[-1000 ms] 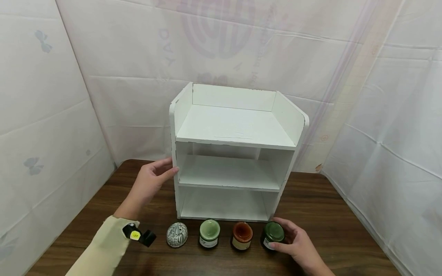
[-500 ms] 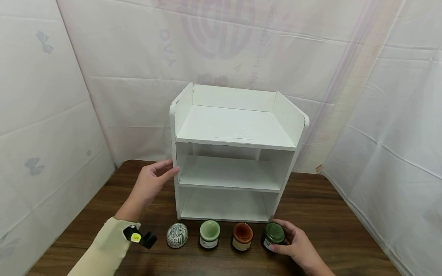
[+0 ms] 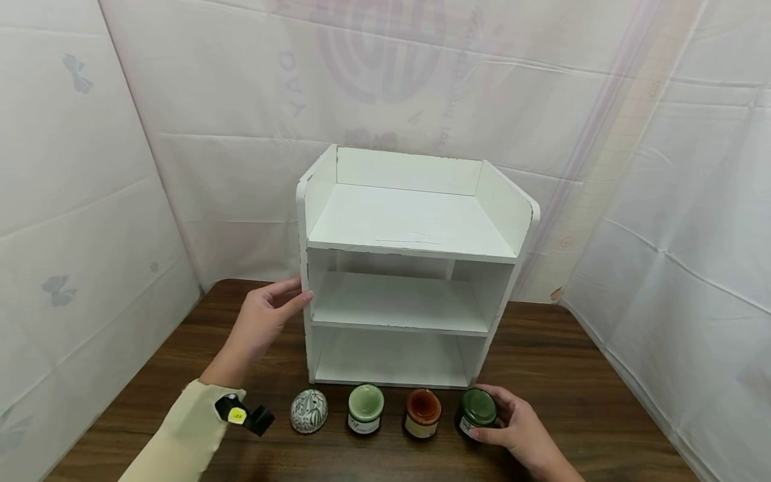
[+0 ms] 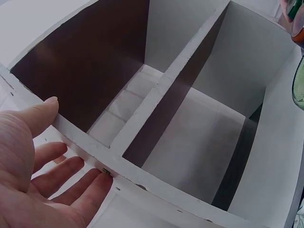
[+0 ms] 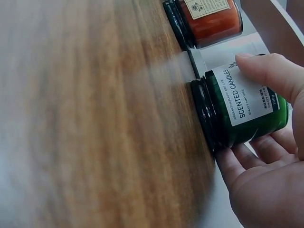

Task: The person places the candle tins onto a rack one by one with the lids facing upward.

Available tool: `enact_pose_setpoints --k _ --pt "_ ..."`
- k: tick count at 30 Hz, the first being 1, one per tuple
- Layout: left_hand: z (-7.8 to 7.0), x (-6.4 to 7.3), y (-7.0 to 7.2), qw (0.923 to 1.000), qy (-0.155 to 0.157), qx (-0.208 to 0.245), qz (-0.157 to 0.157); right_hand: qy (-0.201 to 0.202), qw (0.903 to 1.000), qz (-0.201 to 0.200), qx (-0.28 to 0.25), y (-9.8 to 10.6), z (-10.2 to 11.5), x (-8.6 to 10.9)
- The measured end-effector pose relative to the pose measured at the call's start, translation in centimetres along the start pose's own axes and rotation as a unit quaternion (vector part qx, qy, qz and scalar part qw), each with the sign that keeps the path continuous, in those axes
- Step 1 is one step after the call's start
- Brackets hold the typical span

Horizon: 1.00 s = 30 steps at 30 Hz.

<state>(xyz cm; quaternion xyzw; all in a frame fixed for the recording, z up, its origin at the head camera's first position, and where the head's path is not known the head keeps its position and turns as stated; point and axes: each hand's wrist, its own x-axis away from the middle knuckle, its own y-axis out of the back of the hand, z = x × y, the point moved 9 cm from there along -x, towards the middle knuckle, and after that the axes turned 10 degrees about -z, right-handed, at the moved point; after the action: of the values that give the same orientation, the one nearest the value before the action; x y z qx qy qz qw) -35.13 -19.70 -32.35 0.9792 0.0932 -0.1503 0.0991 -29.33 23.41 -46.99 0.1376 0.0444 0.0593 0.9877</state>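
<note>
My left hand (image 3: 255, 320) holds the left side panel of a white shelf unit (image 3: 409, 217), thumb at its front edge and fingers against its outer face, as the left wrist view shows. My right hand (image 3: 523, 428) grips a dark green scented candle jar (image 5: 247, 102), its thumb on the white label and the fingers around the far side. That jar stands lid-down on the wooden table before the unit's right front corner. Left of it, in a row, are an orange-brown candle jar (image 3: 423, 413), a light green candle jar (image 3: 365, 408) and a patterned domed object (image 3: 309, 411).
The dark wooden table (image 3: 560, 361) reaches to white fabric sheets (image 3: 229, 80) at the back and both sides. The row of things stands close to the shelf unit's front. A black strap mount (image 3: 241, 412) sits on my left wrist.
</note>
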Motion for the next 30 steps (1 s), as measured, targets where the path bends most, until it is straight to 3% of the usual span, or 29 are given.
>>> enact_pose_setpoints --k 14,30 --pt "0.1 0.1 -0.1 0.9999 0.009 0.01 -0.004 -0.004 1.0 -0.003 0.0 -0.1 0.2 0.1" --pt "0.0 0.4 0.0 0.9999 0.015 0.0 -0.003 0.036 0.9973 -0.048 0.041 0.7 1.7 -0.1"
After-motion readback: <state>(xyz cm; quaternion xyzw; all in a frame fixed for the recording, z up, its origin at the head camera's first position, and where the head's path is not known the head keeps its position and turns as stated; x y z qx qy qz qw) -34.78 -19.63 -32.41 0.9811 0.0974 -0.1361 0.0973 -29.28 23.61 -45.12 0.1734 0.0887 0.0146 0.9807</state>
